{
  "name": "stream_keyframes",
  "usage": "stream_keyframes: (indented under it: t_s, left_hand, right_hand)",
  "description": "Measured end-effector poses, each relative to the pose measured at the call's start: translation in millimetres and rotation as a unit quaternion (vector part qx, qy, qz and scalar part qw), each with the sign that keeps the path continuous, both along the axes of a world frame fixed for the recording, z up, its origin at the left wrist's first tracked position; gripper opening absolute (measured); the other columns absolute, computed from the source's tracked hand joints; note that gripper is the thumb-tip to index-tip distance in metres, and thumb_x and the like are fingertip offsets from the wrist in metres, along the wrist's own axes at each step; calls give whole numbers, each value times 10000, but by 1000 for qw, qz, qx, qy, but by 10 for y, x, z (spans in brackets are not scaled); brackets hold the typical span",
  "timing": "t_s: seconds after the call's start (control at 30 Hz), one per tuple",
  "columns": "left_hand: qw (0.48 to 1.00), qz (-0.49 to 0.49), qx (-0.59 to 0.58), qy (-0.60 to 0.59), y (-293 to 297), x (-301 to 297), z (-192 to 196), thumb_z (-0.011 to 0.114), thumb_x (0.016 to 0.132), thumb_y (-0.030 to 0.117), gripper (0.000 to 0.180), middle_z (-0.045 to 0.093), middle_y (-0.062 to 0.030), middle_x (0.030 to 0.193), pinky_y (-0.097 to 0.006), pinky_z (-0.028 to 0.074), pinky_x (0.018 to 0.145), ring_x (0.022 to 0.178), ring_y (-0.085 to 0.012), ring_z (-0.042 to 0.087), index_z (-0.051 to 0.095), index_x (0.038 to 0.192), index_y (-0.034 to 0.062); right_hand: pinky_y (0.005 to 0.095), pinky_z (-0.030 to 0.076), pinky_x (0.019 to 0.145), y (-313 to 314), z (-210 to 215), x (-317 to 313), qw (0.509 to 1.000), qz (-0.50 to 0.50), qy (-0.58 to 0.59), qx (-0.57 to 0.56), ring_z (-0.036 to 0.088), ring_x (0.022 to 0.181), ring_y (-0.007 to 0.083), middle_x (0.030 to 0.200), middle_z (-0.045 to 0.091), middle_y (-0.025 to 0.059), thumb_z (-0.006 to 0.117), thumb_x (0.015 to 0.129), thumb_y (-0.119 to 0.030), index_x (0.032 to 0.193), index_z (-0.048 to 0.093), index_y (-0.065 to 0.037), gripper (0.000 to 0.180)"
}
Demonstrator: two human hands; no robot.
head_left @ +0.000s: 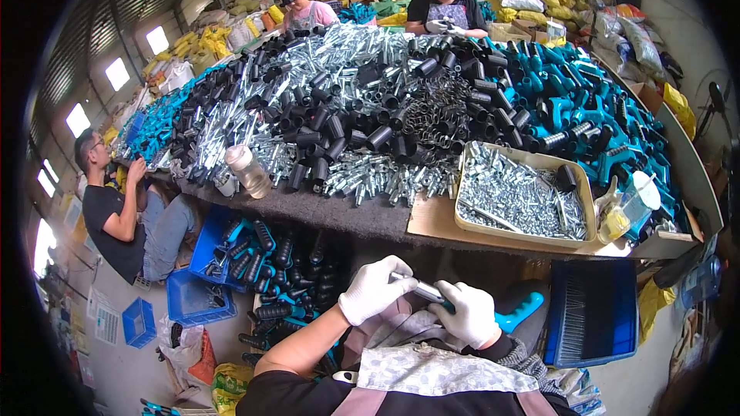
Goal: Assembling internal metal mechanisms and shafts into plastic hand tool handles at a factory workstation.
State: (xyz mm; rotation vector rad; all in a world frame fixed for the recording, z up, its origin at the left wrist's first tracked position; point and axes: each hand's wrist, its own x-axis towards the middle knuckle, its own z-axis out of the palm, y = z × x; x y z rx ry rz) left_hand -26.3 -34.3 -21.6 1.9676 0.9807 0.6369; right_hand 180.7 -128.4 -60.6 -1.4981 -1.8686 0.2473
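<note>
Both my hands wear white gloves and meet over my lap, in front of the table edge. My left hand [376, 290] pinches the far end of a shiny metal rod [424, 290] between thumb and fingers. At the rod's other end, my right hand [469, 314] is wrapped round a teal plastic tool handle [523, 313], whose curved grip sticks out to the right. Where rod and handle meet is covered by my right fingers. Below them hangs a patterned apron [439, 370].
Metal rods, black sleeves [379, 137], springs [439, 104] and teal handles [574, 96] heap the table. A tray [461, 219] holds small metal parts; a bottle [248, 172] stands left. Blue crates [555, 331] flank me. A seated person [116, 208] is left; two people work across.
</note>
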Motion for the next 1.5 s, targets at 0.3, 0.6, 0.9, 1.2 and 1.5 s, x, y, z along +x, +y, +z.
stream_keyframes:
  t_s: [0.3,0.6,0.9,1.2,1.5]
  left_hand:
    - [994,10,-100,46,2,-3,-176,697,916,216,216,713,-123,846,-334,541,723,810,-187,698,647,966,12]
    - [986,-137,82,-39,-19,-88,-147,703,891,148,172,682,-162,816,-373,543,646,746,-298,711,643,1009,38]
    - [970,37,-213,-108,-140,-34,-361,624,979,156,139,629,-24,803,-261,507,623,682,-93,613,610,1012,22]
    - [914,-332,234,-14,22,-120,25,681,784,60,244,641,-124,1020,-400,534,810,905,-337,641,667,1027,68]
    - [987,-150,47,38,-37,-86,59,673,860,142,206,680,-143,1009,-363,544,812,918,-289,680,709,1043,56]
  right_hand:
    - [427,507,612,-2,-59,85,995,18,-101,-2,644,693,319,755,607,118,767,768,-279,1110,674,-99,397]
    - [378,547,748,32,-5,252,915,146,212,-309,705,847,336,977,707,209,717,842,-309,1220,667,-42,466]
    - [396,529,614,39,-104,106,995,77,-10,-56,672,690,311,811,662,154,751,800,-313,1113,702,-103,381]
    - [211,456,594,71,-224,402,799,280,341,-409,536,660,51,831,619,3,698,934,-263,1239,656,19,417]
    - [268,528,676,47,-44,289,896,150,239,-342,614,721,95,872,702,80,715,901,-264,1219,661,15,426]
